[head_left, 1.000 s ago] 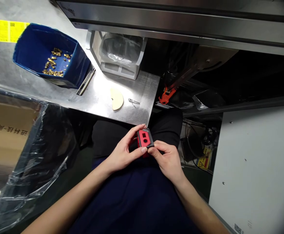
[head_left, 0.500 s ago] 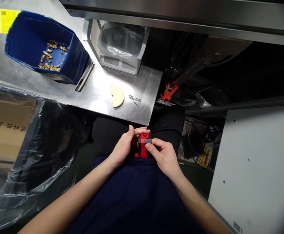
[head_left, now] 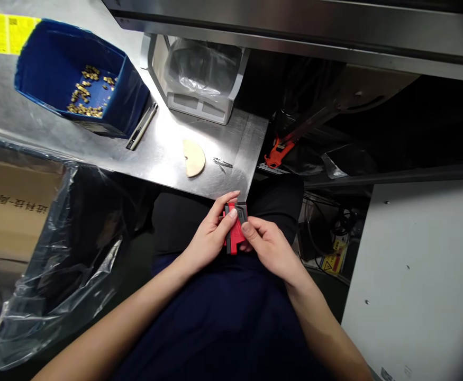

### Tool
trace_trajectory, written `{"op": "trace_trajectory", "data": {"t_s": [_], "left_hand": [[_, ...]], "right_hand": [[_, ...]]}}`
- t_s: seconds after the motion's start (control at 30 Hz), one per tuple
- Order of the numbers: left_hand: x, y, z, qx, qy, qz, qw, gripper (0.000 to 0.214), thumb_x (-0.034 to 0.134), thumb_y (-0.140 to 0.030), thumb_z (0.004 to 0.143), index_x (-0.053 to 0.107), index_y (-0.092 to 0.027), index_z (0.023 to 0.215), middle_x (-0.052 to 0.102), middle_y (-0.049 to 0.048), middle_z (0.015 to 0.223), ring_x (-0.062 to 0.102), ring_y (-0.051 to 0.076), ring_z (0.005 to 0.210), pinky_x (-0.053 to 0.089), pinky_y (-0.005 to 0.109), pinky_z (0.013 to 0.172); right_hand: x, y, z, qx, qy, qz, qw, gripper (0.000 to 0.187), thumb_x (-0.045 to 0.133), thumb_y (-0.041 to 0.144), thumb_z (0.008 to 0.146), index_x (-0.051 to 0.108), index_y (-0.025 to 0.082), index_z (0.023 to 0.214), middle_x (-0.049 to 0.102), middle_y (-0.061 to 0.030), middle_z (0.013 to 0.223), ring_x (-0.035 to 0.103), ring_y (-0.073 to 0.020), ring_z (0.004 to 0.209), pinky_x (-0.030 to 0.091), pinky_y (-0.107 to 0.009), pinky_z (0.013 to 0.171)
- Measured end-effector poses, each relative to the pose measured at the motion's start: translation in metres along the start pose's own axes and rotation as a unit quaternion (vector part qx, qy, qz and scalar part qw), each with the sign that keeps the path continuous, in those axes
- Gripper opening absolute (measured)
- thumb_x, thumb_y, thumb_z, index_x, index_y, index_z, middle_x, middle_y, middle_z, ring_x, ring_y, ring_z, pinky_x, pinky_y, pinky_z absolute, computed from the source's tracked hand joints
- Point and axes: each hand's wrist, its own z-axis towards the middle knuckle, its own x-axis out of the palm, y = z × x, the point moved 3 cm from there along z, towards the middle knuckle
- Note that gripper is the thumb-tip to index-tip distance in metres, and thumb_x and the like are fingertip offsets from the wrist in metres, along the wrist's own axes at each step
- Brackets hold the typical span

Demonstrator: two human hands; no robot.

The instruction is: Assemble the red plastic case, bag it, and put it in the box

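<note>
A small red and black plastic part point(head_left: 236, 235) is held over my lap, close to the table's front corner. My left hand point(head_left: 211, 230) grips it from the left, with the thumb on its upper face and the fingers reaching round the far end. From the other side my right hand point(head_left: 269, 241) pinches its right edge between thumb and fingers. The fingers partly cover the part, so its exact kind does not show. Just beyond the hands, a pale half-round disc point(head_left: 194, 159) and a small pair of metal tweezers or clips point(head_left: 223, 163) lie on the metal table point(head_left: 168, 177).
A blue bin point(head_left: 130, 100) with several brass fittings point(head_left: 84, 110) stands at the left, a pen-like cutter point(head_left: 142, 127) beside it. Behind is a grey bin point(head_left: 199, 108) lined with plastic. A plastic-wrapped carton point(head_left: 12, 206) is at the left; a white panel point(head_left: 421, 275) stands right.
The red and black part has been turned so that another face shows upward. My left thumb has come down onto it. The whole view has shifted slightly.
</note>
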Motion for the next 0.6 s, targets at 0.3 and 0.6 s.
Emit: {"op": "trace_trajectory", "data": {"t_s": [0.3,0.6], "left_hand": [[-0.004,0.003,-0.003,-0.001,0.107,-0.042,0.993,0.095,0.076,-0.046,0.091,0.018,-0.035,0.165,0.032,0.0096,0.167,0.040,0.036,0.148,0.047,0.046,0.115],[-0.004,-0.003,-0.006,0.104,0.067,0.110,0.986,0.109,0.088,-0.047,0.078,0.022,-0.032,0.163,0.026,0.0120,0.168,0.026,0.038,0.155,0.023,0.056,0.129]], "right_hand": [[0.002,-0.012,0.006,0.044,-0.090,0.168,0.981,0.042,0.064,0.053,0.095,0.062,0.019,0.070,0.057,0.0036,0.058,0.049,-0.0088,0.049,0.041,-0.021,0.049],[-0.003,-0.021,0.008,0.099,-0.121,0.317,0.935,0.038,0.072,0.051,0.084,0.054,0.022,0.068,0.045,0.0064,0.053,0.037,-0.0093,0.044,0.035,-0.024,0.041]]}}
